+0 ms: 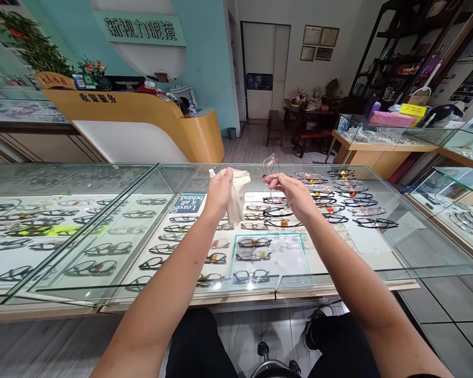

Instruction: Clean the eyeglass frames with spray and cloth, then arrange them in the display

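My left hand (219,190) is closed on a cream cloth (238,197), whose lower end hangs down over the glass. A small white tip (211,172) pokes out on the far side of that hand; I cannot tell what it belongs to. To the right, my right hand (293,193) pinches a pair of thin-rimmed glasses (271,164), one lens standing up above the fingers with a reddish mark on it. Both hands are above the glass display case (330,270), apart from each other. Rows of eyeglass frames (255,242) lie inside the case beneath them.
A second case section (66,247) with more frames adjoins on the left. Beyond stand a yellow and white counter (137,113), a wooden bench (274,126) and more glass cases (393,139) at right. A wheeled stool base (273,365) is between my legs.
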A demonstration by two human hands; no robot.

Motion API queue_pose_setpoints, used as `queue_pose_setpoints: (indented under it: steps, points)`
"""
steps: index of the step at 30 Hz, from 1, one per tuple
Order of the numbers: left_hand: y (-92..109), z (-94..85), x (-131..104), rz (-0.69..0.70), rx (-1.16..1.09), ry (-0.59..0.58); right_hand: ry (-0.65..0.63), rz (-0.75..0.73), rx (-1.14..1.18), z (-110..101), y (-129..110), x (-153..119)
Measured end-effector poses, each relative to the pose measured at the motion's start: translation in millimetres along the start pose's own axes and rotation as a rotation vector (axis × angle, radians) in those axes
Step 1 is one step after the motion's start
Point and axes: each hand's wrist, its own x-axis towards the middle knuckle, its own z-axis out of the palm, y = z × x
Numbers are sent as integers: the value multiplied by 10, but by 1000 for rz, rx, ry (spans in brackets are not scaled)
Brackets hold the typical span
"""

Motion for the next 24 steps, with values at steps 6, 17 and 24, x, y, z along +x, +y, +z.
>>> queue_pose_setpoints:
  steps: [6, 17, 24]
  points:
    - [-151, -144, 17, 78, 673, -166, -57, -24, -12, -26, -67, -17]
    - [81, 44, -218, 913, 728, -231, -268, -19, -294, -181, -243, -2]
    - [101, 54, -294, 901, 675, -267, -347, 12, -381, -256, -290, -27]
